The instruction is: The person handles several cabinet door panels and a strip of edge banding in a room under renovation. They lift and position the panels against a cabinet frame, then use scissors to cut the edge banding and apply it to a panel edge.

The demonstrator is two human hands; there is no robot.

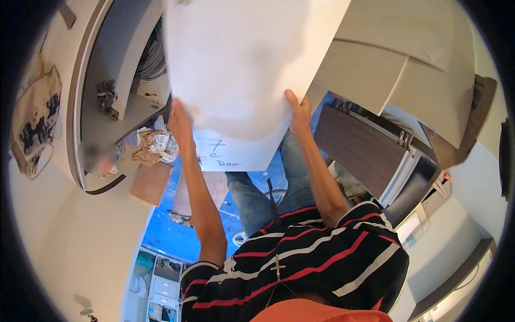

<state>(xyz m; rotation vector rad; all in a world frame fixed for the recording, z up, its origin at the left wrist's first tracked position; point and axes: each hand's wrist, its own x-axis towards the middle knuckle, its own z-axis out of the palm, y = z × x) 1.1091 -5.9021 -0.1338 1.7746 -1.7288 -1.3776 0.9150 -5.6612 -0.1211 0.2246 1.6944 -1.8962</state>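
Note:
A large white cabinet door panel [241, 70] is raised in front of me, its far end running out past the top of the view. Dark handwriting marks its lower face. My left hand [180, 122] grips the left edge near the lower corner. On the right edge, somewhat higher, my right hand [299, 110] holds on with the thumb over the face. The fingers of both hands are partly hidden behind the panel.
To the left stands an open cabinet [104, 107] with metal hinges and a coil of cable [153, 59]. Crumpled paper packaging [155, 144] lies near it. Dark brown panels [357, 142] and pale boards [429, 91] lean at right. Blue sheeting [161, 228] covers the floor.

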